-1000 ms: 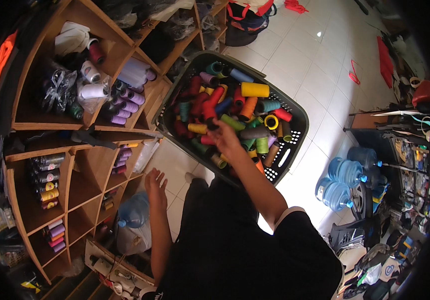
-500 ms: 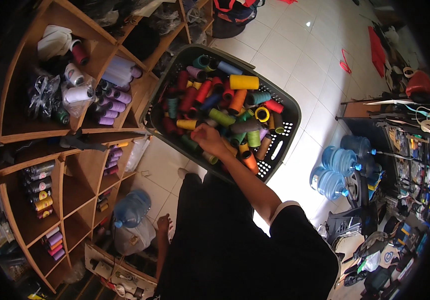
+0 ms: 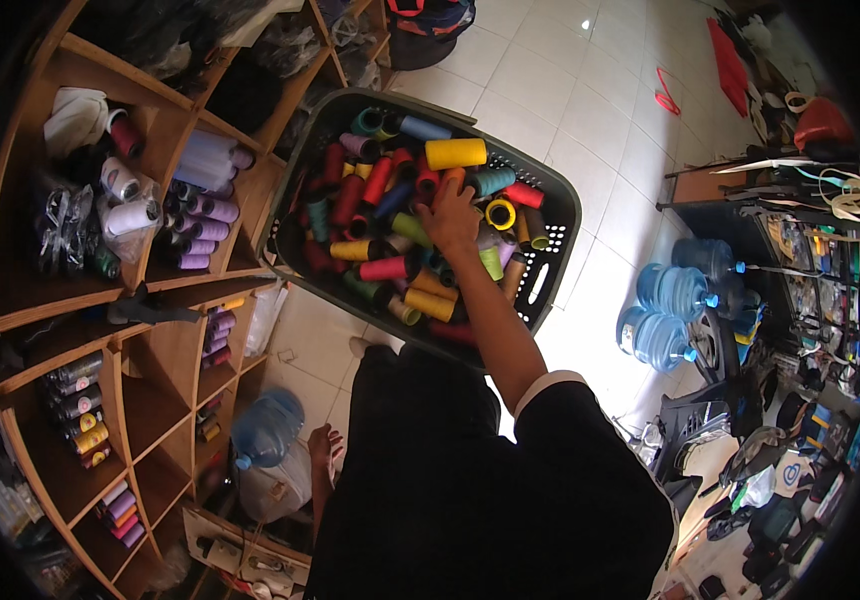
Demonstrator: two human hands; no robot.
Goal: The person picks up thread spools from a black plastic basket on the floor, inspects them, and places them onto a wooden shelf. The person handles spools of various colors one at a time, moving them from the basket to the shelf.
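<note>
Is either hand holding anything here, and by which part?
Cannot be told: the right hand lies palm-down among the thread cones in the basket, fingers hidden. The left hand is out of view.

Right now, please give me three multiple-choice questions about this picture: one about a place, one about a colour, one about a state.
1. Where is the right hand?
A. in the basket of thread cones
B. on a water bottle
C. on the shelf

2. What colour is the large cone just beyond the right hand?
A. white
B. yellow
C. black

3. How is the left hand?
A. gripping a cone
B. hanging low, empty
C. on the basket

Answers: A, it rests among the cones; B, it is plainly yellow; B, it hangs beside the body, holding nothing.
</note>
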